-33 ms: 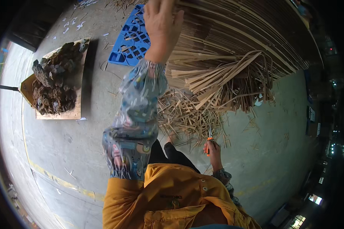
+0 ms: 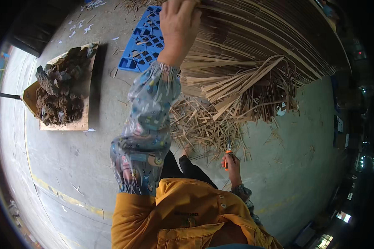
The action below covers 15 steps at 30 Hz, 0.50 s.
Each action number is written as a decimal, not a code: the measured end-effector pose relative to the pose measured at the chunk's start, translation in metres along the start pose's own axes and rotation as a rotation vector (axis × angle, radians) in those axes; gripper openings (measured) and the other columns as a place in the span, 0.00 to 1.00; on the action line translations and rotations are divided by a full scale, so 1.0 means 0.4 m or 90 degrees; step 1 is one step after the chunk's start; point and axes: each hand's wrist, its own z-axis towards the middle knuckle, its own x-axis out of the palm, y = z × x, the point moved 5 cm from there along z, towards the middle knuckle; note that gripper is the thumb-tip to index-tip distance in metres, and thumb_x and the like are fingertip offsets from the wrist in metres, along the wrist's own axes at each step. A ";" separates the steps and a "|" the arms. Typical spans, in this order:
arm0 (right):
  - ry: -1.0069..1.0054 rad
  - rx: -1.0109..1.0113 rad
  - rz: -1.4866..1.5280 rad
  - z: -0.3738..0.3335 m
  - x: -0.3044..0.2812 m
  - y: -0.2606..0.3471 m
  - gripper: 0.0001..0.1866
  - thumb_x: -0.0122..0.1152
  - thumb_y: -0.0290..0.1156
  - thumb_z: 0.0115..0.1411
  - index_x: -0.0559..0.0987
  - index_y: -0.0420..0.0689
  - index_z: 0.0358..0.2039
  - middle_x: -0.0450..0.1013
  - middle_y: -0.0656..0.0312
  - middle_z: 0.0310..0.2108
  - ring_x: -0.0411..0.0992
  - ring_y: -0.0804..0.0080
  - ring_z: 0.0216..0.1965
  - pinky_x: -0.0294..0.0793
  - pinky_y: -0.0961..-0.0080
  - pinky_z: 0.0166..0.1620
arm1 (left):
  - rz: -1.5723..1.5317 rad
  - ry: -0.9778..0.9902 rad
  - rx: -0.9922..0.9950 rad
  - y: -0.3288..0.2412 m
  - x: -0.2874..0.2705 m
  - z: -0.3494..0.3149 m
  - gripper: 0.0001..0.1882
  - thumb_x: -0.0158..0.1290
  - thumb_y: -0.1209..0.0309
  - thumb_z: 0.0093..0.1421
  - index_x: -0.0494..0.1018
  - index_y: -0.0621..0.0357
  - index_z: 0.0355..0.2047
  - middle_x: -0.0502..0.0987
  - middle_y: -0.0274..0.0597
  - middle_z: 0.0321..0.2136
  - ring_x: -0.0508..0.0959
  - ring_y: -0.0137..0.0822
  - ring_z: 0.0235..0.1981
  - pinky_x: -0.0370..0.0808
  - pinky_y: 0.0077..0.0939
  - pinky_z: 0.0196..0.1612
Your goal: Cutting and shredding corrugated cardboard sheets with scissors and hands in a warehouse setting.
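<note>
My left hand reaches far up to the top edge of the view, by the near left corner of a large stack of layered brown sheets. Its fingers curl together there, and the tips are cut off by the frame. Low on the right, my right hand is closed around an orange-and-black-handled hand tool with a slim metal tip pointing away from me. A bundle of loose flat brown strips hangs from the stack, between my two hands.
Short brown scraps lie heaped on the floor before my feet. A blue plastic pallet is at the upper left. Further left, dark rough lumps rest on a board beside a yellow piece with a dark handle.
My left hand has shifted slightly right, with its fingers bunched closer at the stack's corner. The right hand and its tool have barely moved.
</note>
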 end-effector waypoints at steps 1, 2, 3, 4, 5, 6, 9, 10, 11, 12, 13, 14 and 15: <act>-0.041 0.037 -0.035 -0.004 -0.011 -0.012 0.16 0.52 0.44 0.54 0.71 0.44 0.21 0.66 0.68 0.16 0.64 0.83 0.17 0.60 0.85 0.20 | 0.000 0.000 0.005 0.006 0.007 0.010 0.10 0.53 0.73 0.47 0.69 0.56 0.31 0.68 0.46 0.32 0.67 0.44 0.35 0.65 0.34 0.41; -0.006 0.001 -0.006 -0.007 -0.008 -0.010 0.16 0.52 0.44 0.54 0.71 0.44 0.21 0.66 0.68 0.16 0.64 0.83 0.17 0.60 0.85 0.20 | -0.009 0.019 0.042 0.009 0.015 0.015 0.09 0.52 0.74 0.47 0.69 0.58 0.31 0.67 0.45 0.31 0.67 0.44 0.34 0.65 0.34 0.40; 0.001 0.014 -0.005 -0.011 -0.012 -0.017 0.16 0.51 0.43 0.55 0.72 0.42 0.23 0.67 0.66 0.18 0.65 0.81 0.18 0.63 0.82 0.22 | -0.019 0.038 0.078 0.018 0.024 0.018 0.09 0.51 0.76 0.46 0.69 0.59 0.30 0.67 0.45 0.31 0.67 0.44 0.33 0.66 0.33 0.38; -0.036 0.048 -0.032 -0.014 -0.025 -0.028 0.15 0.50 0.41 0.57 0.72 0.41 0.25 0.68 0.64 0.19 0.66 0.79 0.19 0.67 0.80 0.24 | -0.021 0.039 0.081 0.035 0.031 0.020 0.09 0.51 0.76 0.46 0.69 0.59 0.30 0.67 0.45 0.31 0.67 0.44 0.33 0.66 0.33 0.38; 0.006 0.027 -0.002 -0.015 -0.021 -0.028 0.15 0.50 0.41 0.57 0.72 0.41 0.25 0.68 0.64 0.19 0.66 0.79 0.19 0.67 0.80 0.24 | -0.010 0.093 0.144 0.039 0.046 0.013 0.07 0.50 0.76 0.47 0.68 0.60 0.29 0.67 0.45 0.29 0.66 0.45 0.32 0.66 0.32 0.37; -0.010 0.036 -0.003 -0.014 -0.028 -0.033 0.15 0.51 0.42 0.56 0.72 0.41 0.25 0.68 0.64 0.20 0.67 0.79 0.20 0.67 0.80 0.24 | 0.003 0.147 0.207 0.038 0.060 -0.001 0.05 0.49 0.77 0.47 0.68 0.61 0.27 0.66 0.44 0.27 0.66 0.45 0.31 0.66 0.31 0.37; -0.021 0.033 0.009 -0.007 -0.032 -0.036 0.16 0.51 0.42 0.56 0.72 0.41 0.25 0.68 0.65 0.19 0.67 0.79 0.20 0.67 0.80 0.24 | 0.253 0.217 0.217 0.016 0.071 -0.105 0.16 0.47 0.79 0.44 0.65 0.59 0.37 0.69 0.43 0.31 0.71 0.40 0.32 0.71 0.26 0.28; -0.051 0.050 0.002 -0.004 -0.035 -0.037 0.16 0.51 0.42 0.56 0.72 0.41 0.25 0.68 0.64 0.19 0.67 0.79 0.20 0.67 0.80 0.24 | 0.173 0.307 0.186 -0.013 0.061 -0.176 0.11 0.45 0.78 0.46 0.66 0.58 0.33 0.70 0.41 0.28 0.73 0.36 0.27 0.72 0.22 0.22; -0.010 0.009 0.031 -0.002 -0.023 -0.023 0.16 0.51 0.42 0.56 0.72 0.41 0.25 0.68 0.64 0.19 0.67 0.79 0.20 0.67 0.80 0.24 | 0.079 0.479 0.159 -0.039 0.070 -0.251 0.12 0.47 0.78 0.45 0.68 0.58 0.33 0.70 0.42 0.30 0.74 0.37 0.30 0.73 0.23 0.27; -0.028 0.007 0.051 -0.002 -0.024 -0.015 0.16 0.51 0.42 0.56 0.72 0.41 0.24 0.68 0.65 0.18 0.67 0.79 0.20 0.66 0.80 0.23 | 0.073 0.575 0.210 -0.085 0.058 -0.334 0.13 0.50 0.76 0.46 0.69 0.58 0.35 0.71 0.43 0.32 0.73 0.38 0.32 0.74 0.25 0.32; -0.089 0.039 0.045 -0.004 -0.032 -0.011 0.15 0.51 0.41 0.57 0.72 0.41 0.24 0.68 0.65 0.18 0.67 0.79 0.20 0.66 0.81 0.23 | 0.011 0.627 0.221 -0.119 0.042 -0.391 0.13 0.52 0.74 0.47 0.70 0.58 0.36 0.71 0.43 0.32 0.73 0.39 0.34 0.73 0.28 0.35; -0.055 0.009 0.074 -0.007 -0.025 0.010 0.15 0.51 0.41 0.57 0.72 0.41 0.24 0.68 0.65 0.18 0.67 0.79 0.20 0.66 0.81 0.23 | -0.063 0.781 0.229 -0.136 0.037 -0.442 0.14 0.54 0.72 0.47 0.70 0.59 0.36 0.71 0.43 0.33 0.73 0.40 0.35 0.71 0.31 0.37; -0.052 -0.015 0.074 -0.007 -0.028 0.035 0.15 0.50 0.41 0.57 0.72 0.41 0.24 0.67 0.66 0.18 0.66 0.80 0.19 0.64 0.82 0.22 | -0.068 0.725 0.242 -0.139 0.027 -0.443 0.14 0.54 0.72 0.47 0.70 0.59 0.36 0.71 0.43 0.33 0.73 0.40 0.35 0.71 0.31 0.37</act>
